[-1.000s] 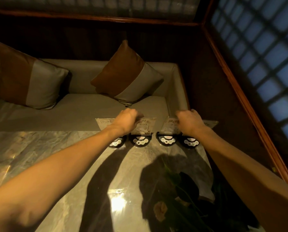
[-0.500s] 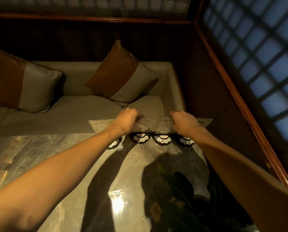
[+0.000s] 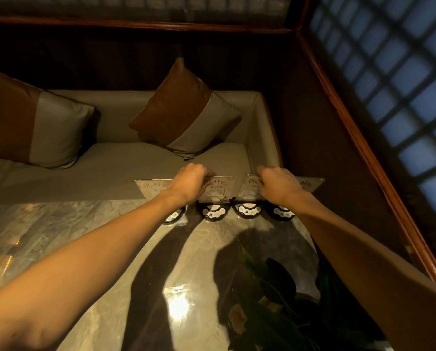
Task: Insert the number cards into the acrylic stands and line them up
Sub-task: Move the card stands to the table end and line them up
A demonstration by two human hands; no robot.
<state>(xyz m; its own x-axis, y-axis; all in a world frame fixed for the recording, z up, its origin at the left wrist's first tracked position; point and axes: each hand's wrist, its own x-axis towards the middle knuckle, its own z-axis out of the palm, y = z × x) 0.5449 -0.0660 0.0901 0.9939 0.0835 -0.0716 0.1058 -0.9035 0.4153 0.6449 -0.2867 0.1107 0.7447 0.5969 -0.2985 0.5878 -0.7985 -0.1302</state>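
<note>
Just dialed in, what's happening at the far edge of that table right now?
A person is lining up four acrylic stands with number cards along the far edge of the marble table. The left hand grips the top of the second stand, whose card seems to read 603; the right hand grips the third stand. The outer two stands stand untouched. Each sits on a black round base. A leafy plant is nearer the camera.

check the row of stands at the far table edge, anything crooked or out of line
Nothing is clearly out of place. Four acrylic stands sit side by side along the table edge, black bases roughly level. The left hand and right hand cover parts of the row, so small tilts can't be ruled out.
</note>
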